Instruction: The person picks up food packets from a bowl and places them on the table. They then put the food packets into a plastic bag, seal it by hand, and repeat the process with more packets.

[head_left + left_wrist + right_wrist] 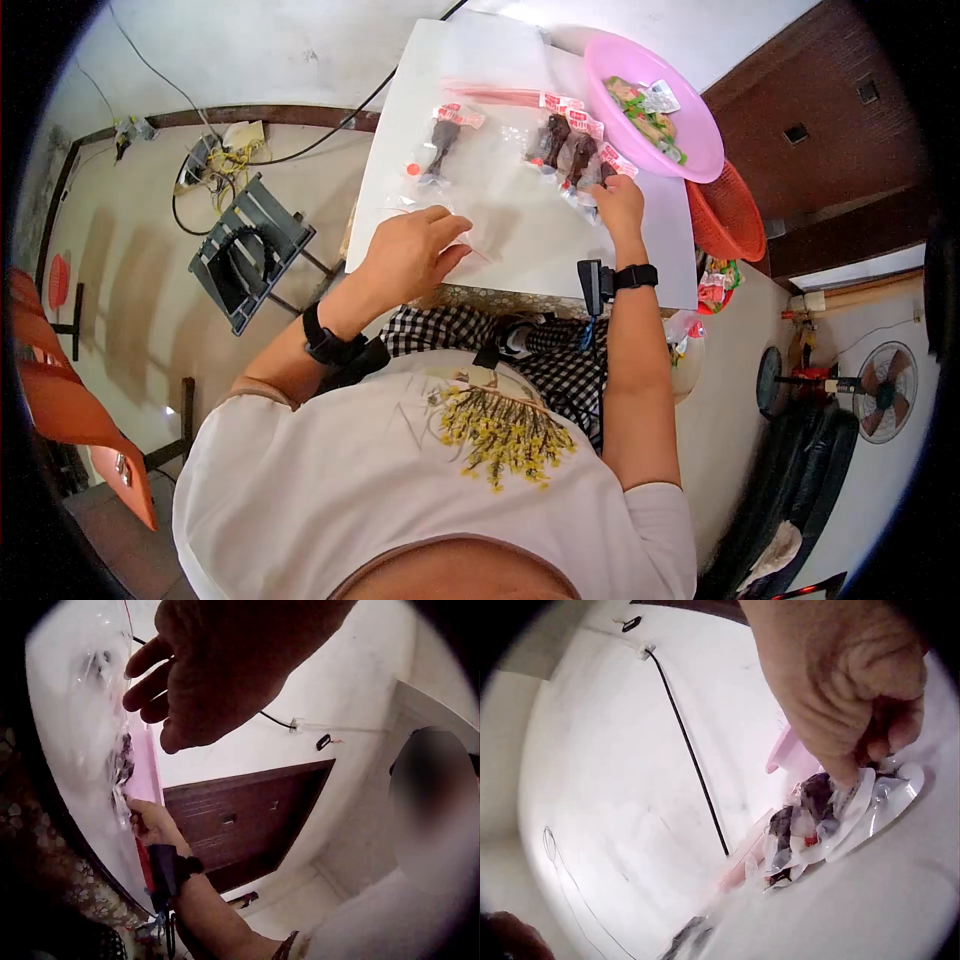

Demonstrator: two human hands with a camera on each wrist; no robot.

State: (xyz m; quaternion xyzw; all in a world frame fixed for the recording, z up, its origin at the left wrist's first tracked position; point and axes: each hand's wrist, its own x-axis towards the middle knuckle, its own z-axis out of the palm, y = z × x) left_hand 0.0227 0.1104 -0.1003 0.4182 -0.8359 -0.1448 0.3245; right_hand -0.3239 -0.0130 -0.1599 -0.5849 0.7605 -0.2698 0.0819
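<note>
On the white table point(520, 235), several clear plastic packets of dark brown drumstick-shaped food point(555, 140), with red and white labels, lie in a row. My right hand point(621, 205) pinches the packet at the row's right end; in the right wrist view its fingers curl at the edge of the clear plastic point(862, 806). Farther left a single similar packet point(440, 145) lies apart. My left hand point(415, 250) hovers over the near left part of the table, fingers loosely bent and holding nothing in the left wrist view. Clear plastic shows near its fingertips.
A pink basin point(700, 120) with colourful packets point(645, 115) stands at the table's back right. Beside and below it is a red basket point(728, 215). Flat reddish plastic point(505, 95) lies near the back edge. A dark folding stool point(250, 255) stands left on the floor.
</note>
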